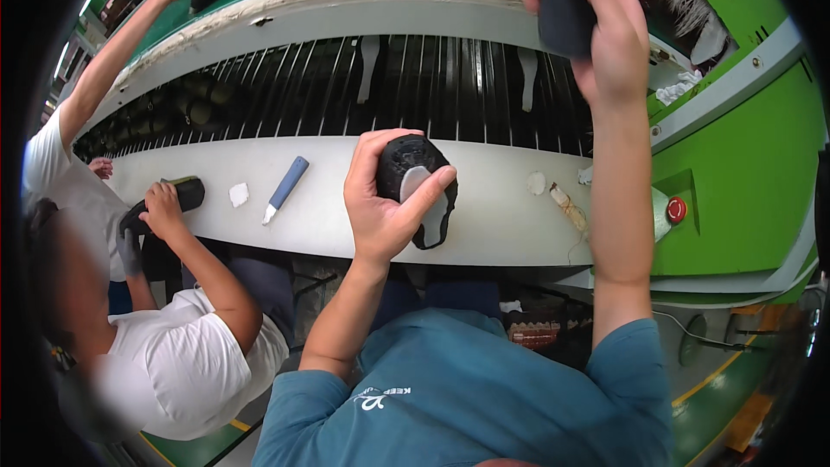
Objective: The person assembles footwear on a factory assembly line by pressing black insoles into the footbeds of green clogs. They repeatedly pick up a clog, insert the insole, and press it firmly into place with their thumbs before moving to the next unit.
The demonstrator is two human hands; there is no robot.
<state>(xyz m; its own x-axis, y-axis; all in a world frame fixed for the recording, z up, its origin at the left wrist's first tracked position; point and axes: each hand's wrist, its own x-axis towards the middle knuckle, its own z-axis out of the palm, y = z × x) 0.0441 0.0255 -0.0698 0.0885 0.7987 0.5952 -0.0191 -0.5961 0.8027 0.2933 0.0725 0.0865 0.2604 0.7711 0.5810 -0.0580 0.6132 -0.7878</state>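
Note:
Close in front of me, my left hand is wrapped round a black shoe upper, its underside turned toward me. A light grey filler piece shows on that underside, with my thumb across it. Farther off at the upper right, my right hand is raised over the line and grips a dark, long shoe-shaped piece. The frame's upper edge cuts off its far end. The two pieces are well apart.
A white work ledge holds a blue-handled brush, a white scrap and a wrapped stick. Beyond lies a dark slatted conveyor with grey shoe-shank-shaped pieces. Right stands a green machine with a red button. Co-workers handle dark shoes at left.

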